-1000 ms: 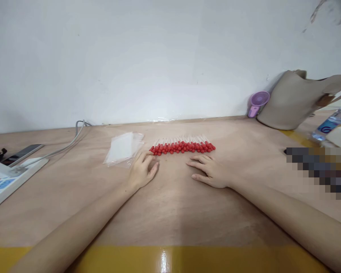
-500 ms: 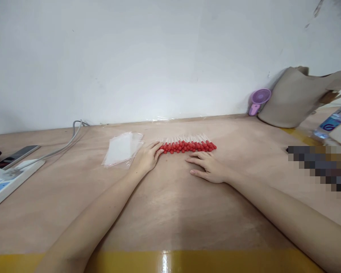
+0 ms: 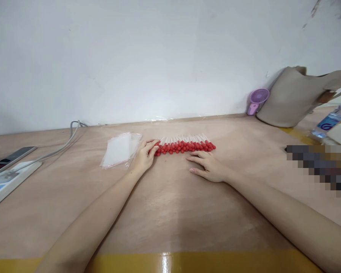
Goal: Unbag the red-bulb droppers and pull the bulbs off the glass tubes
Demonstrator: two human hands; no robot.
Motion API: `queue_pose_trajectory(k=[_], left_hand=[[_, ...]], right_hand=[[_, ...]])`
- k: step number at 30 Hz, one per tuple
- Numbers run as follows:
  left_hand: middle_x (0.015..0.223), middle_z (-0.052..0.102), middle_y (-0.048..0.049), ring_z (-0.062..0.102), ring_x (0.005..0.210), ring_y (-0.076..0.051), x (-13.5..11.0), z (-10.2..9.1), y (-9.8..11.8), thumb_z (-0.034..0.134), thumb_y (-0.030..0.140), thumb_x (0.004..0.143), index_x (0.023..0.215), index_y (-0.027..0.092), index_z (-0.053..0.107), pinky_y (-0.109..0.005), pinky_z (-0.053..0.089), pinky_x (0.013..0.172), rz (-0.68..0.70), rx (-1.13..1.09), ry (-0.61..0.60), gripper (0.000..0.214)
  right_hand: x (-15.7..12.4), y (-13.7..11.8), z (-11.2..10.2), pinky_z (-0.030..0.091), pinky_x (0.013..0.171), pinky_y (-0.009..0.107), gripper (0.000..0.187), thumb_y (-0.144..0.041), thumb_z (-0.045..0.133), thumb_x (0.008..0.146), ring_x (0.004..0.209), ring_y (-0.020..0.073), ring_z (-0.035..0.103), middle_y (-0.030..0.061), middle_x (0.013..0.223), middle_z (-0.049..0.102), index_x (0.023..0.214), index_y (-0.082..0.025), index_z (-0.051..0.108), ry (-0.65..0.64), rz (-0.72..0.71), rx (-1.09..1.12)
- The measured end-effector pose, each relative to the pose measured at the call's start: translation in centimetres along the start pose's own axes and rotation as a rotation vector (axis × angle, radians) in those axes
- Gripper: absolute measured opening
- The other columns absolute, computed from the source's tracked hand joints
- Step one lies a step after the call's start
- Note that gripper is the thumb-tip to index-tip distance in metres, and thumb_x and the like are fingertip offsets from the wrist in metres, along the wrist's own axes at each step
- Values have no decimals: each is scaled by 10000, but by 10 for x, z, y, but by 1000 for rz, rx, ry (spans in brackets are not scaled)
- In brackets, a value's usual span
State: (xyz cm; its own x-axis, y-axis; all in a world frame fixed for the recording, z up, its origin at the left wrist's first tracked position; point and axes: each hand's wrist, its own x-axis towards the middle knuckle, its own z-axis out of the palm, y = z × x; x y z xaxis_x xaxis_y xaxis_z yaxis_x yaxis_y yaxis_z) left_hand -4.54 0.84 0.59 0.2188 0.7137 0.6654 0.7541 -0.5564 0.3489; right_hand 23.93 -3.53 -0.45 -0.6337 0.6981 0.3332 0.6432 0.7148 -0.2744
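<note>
A dense row of white sticks with rounded red tips [image 3: 184,146] lies on the table, tips toward me. At its left end is my left hand [image 3: 146,153], its thumb and fingers closed around the end sticks; how many it grips is hidden. My right hand [image 3: 208,167] rests on the table just in front of the row's right half. Its fingers are apart and nothing is in it. Left of my left hand lies a stack of clear plastic bags [image 3: 119,150] with a white area showing.
A white power strip [image 3: 14,182] with a grey cable [image 3: 65,146] and a phone-like slab [image 3: 14,157] are at left. At right stand a purple handheld fan [image 3: 258,98], a beige bag [image 3: 290,98] and a water bottle [image 3: 329,121]. A wall [image 3: 159,57] rises behind.
My left hand has shifted slightly left, and the red tips at that end now reach farther left. The right hand stays nearly still.
</note>
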Motion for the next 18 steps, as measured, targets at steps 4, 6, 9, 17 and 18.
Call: queue_pose_trajectory(k=[4,6,9,17,18], left_hand=[[1035,602,-68,542,1005,-168,-10,-7,9,419,299,886,1112,189,576,-339,422,928,31,-65,110,297],[1069,609,-74,551,1022,-170,-20,-11,17,412,289,888,1121,183,558,-342,429,929,36,-126,95,295],[1068,634,-78,586,1000,-177,-34,-14,30,444,276,877,1113,180,567,-342,461,904,51,-262,-29,283],[1065,655,-58,601,1012,-170,-36,-12,40,488,229,860,1067,205,615,-345,483,913,146,-491,-396,244],[1066,655,-59,601,1014,-171,-35,-11,40,485,227,861,1066,206,616,-352,483,915,155,-501,-411,244]], right_hand=[[-2,-1,1,416,917,431,400,-424,455,852,1088,247,486,115,1166,525,1170,-194,535,72,-21,41],[-4,-3,1,440,901,398,368,-372,464,850,1057,227,509,107,1128,533,1170,-198,517,152,-31,86],[-6,-7,1,417,942,404,464,-354,494,828,1113,232,472,110,1195,472,1261,-211,410,348,-15,80],[4,-20,4,360,955,438,501,-467,509,814,1183,262,410,128,1308,421,1242,-209,472,274,-161,-72],[6,-22,4,367,941,431,447,-447,485,837,1150,249,440,117,1251,485,1216,-211,500,240,-177,-70]])
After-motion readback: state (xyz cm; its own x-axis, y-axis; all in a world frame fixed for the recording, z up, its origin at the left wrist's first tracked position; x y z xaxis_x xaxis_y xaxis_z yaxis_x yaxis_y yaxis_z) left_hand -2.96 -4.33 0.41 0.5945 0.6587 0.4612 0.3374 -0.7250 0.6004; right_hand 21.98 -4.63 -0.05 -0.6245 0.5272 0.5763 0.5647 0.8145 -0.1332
